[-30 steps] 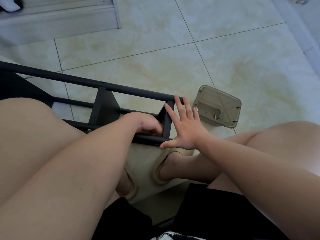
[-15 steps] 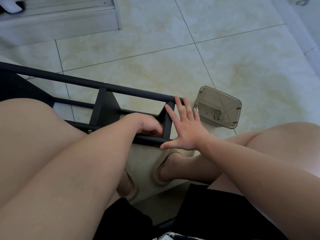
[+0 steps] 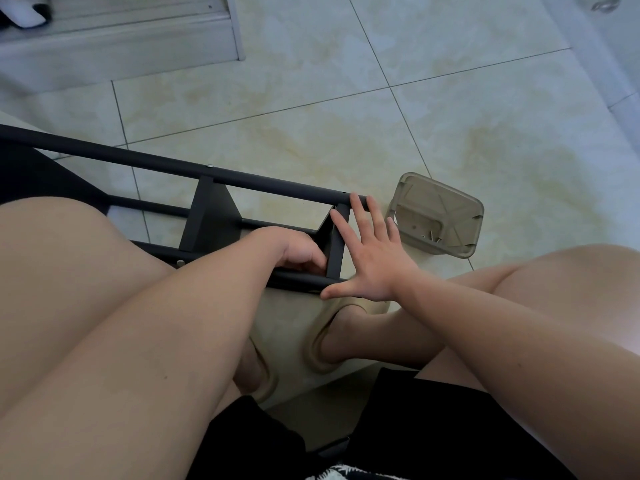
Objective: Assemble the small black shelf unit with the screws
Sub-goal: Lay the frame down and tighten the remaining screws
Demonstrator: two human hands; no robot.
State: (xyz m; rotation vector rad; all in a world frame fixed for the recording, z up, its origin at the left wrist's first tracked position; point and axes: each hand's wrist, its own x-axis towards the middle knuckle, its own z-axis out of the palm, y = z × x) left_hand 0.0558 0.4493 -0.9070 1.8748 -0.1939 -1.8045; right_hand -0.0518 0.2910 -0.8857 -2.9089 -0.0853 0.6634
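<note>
The black shelf unit (image 3: 207, 220) lies on its side on the tiled floor, its long rails running from the left edge to the middle. My right hand (image 3: 372, 258) is spread flat with straight fingers, pressing against the frame's right end panel (image 3: 335, 249). My left hand (image 3: 294, 249) reaches inside the frame just left of that panel, fingers curled there; what they hold is hidden. A clear plastic box (image 3: 438, 214) with a few screws (image 3: 432, 236) sits on the floor just right of the frame's end.
My bare knees and slippered feet (image 3: 329, 344) frame the work area. A grey step or ledge (image 3: 117, 39) runs along the top left, with a white shoe (image 3: 22, 12) on it. Open tiled floor lies beyond the shelf.
</note>
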